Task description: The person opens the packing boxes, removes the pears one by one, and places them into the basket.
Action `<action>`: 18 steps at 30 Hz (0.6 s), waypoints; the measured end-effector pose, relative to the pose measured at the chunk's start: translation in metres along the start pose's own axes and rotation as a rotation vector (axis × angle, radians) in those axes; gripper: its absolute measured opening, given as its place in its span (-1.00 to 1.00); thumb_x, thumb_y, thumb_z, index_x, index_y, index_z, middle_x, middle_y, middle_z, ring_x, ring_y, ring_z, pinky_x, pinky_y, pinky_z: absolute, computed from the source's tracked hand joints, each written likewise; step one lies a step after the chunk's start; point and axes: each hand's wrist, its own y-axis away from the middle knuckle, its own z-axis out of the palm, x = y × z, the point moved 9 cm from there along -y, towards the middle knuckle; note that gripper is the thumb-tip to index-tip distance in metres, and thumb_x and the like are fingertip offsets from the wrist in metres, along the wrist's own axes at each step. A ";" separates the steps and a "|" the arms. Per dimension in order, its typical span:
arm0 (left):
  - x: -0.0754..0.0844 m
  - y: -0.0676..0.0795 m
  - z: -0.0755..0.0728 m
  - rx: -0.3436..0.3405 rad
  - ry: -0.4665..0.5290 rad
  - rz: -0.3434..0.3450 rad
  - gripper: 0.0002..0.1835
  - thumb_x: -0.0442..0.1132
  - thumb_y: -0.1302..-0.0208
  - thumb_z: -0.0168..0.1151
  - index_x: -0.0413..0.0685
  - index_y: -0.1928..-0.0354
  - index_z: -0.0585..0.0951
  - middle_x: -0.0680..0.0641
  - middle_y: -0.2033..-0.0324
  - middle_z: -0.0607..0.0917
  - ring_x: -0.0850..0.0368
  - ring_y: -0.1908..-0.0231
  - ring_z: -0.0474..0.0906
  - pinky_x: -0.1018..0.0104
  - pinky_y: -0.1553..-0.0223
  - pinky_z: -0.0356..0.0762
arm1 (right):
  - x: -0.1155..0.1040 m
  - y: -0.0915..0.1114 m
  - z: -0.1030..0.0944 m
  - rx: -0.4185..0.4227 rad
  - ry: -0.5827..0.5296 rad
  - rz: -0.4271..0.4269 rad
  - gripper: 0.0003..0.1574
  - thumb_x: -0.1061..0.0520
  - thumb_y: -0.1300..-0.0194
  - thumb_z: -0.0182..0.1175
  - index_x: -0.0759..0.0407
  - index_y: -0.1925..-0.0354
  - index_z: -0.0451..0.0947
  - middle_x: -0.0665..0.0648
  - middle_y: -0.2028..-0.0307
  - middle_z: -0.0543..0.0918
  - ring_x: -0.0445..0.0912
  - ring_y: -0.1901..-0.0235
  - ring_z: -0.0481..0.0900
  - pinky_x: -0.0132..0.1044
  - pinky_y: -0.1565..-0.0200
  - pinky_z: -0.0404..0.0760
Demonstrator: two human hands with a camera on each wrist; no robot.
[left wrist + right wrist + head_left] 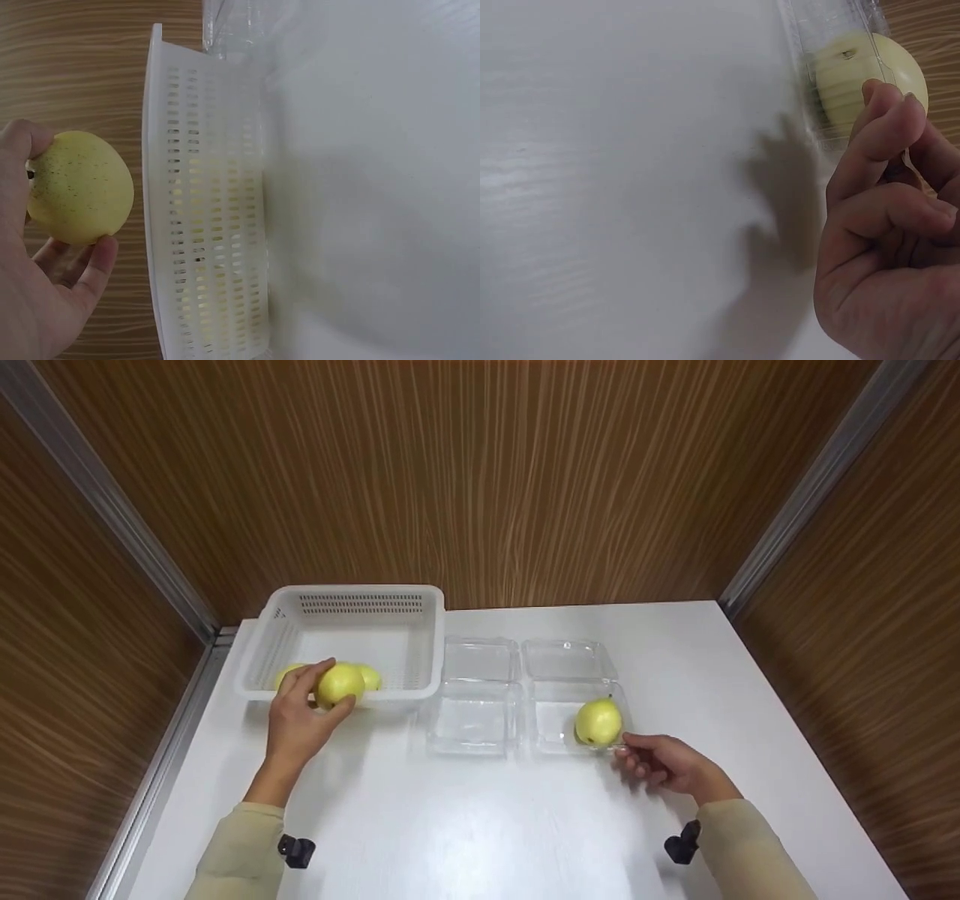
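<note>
My left hand (298, 727) grips a yellow pear (340, 685) between thumb and fingers, over the near rim of a white plastic basket (430, 660). In the left wrist view this pear (82, 187) is seen beyond the basket's slotted wall (206, 210). More yellow pears (369, 676) lie inside the basket, partly hidden by the hand. At the right, another pear (598, 722) sits in an open clear plastic box (553, 727). My right hand (671, 765) pinches that box's near right corner, its other fingers curled.
A second open clear box (472, 720) lies between the basket and the box with the pear. Both lids (568, 661) are folded back toward the wood-grain wall (480, 487). Everything stands on a white table (480, 817), with side walls left and right.
</note>
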 end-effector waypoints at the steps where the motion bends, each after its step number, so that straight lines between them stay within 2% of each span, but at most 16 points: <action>1: -0.001 -0.001 0.000 0.000 0.001 -0.004 -0.34 -0.16 -0.03 0.53 0.01 -0.25 0.58 -0.13 -0.14 0.50 -0.03 -0.08 0.51 0.02 0.10 0.57 | 0.000 0.000 0.000 0.006 0.003 0.002 -0.54 -0.09 -0.53 -0.02 0.14 0.27 0.67 -0.08 0.50 0.61 -0.30 0.56 0.41 -0.52 0.64 0.22; 12: -0.009 -0.012 0.008 -0.033 -0.015 -0.062 -0.33 -0.11 -0.08 0.49 0.04 -0.29 0.55 -0.14 -0.17 0.48 -0.06 -0.13 0.48 0.02 -0.04 0.57 | 0.000 0.004 -0.002 -0.003 0.002 -0.006 -0.55 -0.08 -0.54 -0.02 0.15 0.26 0.67 -0.09 0.49 0.62 -0.32 0.53 0.46 -0.55 0.66 0.21; 15: -0.009 -0.014 0.011 -0.035 -0.012 -0.070 -0.33 -0.11 -0.08 0.49 0.04 -0.29 0.55 -0.15 -0.17 0.48 -0.07 -0.13 0.48 -0.01 -0.08 0.56 | 0.001 0.004 -0.003 0.026 -0.004 0.005 -0.55 -0.09 -0.52 0.02 0.16 0.26 0.68 -0.07 0.48 0.66 -0.31 0.53 0.52 -0.54 0.62 0.31; 18: -0.008 -0.015 0.015 -0.040 -0.013 -0.062 -0.33 -0.10 -0.08 0.50 0.03 -0.28 0.55 -0.15 -0.16 0.49 -0.07 -0.13 0.48 -0.02 -0.11 0.54 | 0.004 0.003 -0.003 0.055 -0.018 0.025 -0.56 -0.09 -0.49 0.06 0.20 0.24 0.69 -0.02 0.45 0.73 -0.27 0.49 0.64 -0.51 0.53 0.50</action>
